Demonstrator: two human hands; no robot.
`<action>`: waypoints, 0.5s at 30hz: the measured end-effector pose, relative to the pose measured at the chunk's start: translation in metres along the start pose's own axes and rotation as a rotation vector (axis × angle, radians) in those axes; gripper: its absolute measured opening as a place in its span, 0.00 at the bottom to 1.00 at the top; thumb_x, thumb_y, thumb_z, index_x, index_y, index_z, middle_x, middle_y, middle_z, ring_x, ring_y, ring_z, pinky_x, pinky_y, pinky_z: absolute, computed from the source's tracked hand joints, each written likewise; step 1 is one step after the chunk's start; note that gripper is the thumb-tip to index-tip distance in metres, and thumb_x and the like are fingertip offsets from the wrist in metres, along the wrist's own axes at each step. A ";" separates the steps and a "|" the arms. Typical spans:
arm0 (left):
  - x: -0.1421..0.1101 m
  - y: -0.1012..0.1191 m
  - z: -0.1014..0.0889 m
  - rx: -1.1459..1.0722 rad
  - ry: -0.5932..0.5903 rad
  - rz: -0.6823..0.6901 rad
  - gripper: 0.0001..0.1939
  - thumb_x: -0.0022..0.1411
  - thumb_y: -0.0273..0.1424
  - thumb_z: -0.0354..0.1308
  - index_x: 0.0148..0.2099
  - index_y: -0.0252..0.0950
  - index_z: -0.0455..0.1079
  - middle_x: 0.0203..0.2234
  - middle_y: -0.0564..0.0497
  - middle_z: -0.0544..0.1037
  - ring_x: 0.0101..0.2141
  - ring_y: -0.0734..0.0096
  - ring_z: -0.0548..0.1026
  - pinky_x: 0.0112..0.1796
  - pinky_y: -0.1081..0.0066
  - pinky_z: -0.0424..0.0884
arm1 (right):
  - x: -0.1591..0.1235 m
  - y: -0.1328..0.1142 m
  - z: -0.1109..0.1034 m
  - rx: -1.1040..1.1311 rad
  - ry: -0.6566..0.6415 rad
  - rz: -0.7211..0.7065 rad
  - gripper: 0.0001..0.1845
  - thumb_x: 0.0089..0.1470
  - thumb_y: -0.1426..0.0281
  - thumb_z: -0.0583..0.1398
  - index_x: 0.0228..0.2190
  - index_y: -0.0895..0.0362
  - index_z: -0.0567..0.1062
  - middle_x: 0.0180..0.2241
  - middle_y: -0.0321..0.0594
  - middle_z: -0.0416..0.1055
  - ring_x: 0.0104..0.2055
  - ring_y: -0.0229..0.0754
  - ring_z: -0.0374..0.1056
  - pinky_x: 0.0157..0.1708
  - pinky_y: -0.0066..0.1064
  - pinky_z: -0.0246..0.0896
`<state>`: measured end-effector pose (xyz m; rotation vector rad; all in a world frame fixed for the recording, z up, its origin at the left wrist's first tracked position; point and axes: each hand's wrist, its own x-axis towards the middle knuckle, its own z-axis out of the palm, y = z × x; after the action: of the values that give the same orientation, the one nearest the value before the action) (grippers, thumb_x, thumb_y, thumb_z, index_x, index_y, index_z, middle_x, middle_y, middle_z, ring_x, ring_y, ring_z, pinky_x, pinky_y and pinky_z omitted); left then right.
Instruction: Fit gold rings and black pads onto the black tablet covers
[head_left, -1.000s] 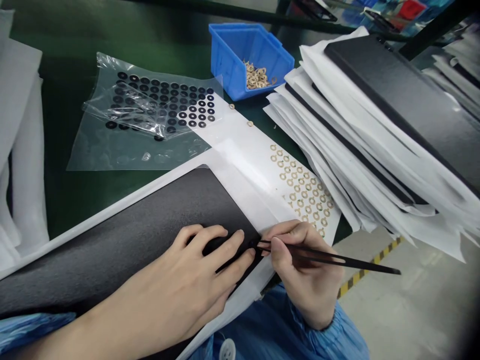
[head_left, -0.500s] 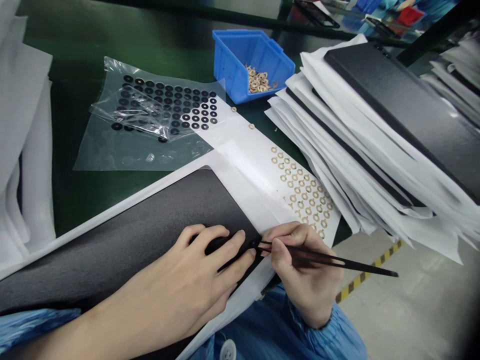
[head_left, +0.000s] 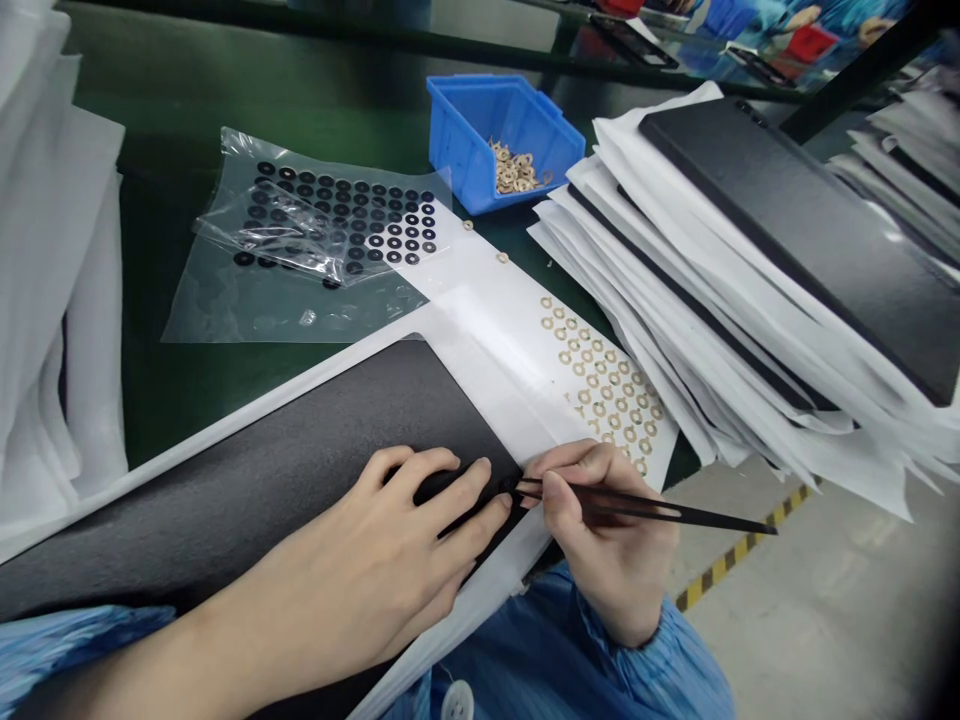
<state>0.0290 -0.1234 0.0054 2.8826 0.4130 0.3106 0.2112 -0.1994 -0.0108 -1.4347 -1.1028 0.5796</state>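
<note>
I look down on a dark green worktable, crowded on my right by a leaning stack of flat black panels between white sheets, and on my left by a pile of soft white sheets. Between them a smooth matte-black panel lies on white sheeting, one corner under my hands. Past it, a white backing sheet runs under a crinkled clear plastic sheet, and a blue open-fronted plastic bin stands behind. My left hand lies over the panel, fingers bent and parted, pressing near the corner and closed around nothing. My right hand pinches slim black tweezers between thumb and fingers, their tips at that corner; fingers block much of the view, so I cannot tell whether the tips hold anything. Smallest are rows of black rings by the clear plastic, tan rings on the backing sheet, more in the bin, and two loose tan rings at the sheet's far edge.
</note>
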 end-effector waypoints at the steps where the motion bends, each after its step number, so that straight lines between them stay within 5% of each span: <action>1: 0.000 0.000 0.000 -0.003 -0.003 -0.002 0.22 0.67 0.36 0.52 0.61 0.40 0.61 0.54 0.51 0.70 0.49 0.60 0.64 0.46 0.61 0.55 | 0.000 0.000 0.000 -0.001 -0.005 -0.003 0.07 0.51 0.79 0.61 0.26 0.56 0.69 0.27 0.35 0.71 0.26 0.34 0.71 0.25 0.24 0.72; 15: 0.001 0.000 0.001 -0.001 -0.009 -0.005 0.23 0.65 0.36 0.54 0.61 0.40 0.61 0.53 0.51 0.70 0.50 0.59 0.63 0.45 0.62 0.55 | 0.001 -0.001 0.000 0.020 -0.002 0.002 0.07 0.51 0.79 0.61 0.27 0.56 0.69 0.26 0.35 0.71 0.26 0.35 0.71 0.25 0.25 0.73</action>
<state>0.0301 -0.1228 0.0049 2.8807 0.4181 0.2966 0.2115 -0.1984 -0.0099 -1.4181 -1.0942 0.5922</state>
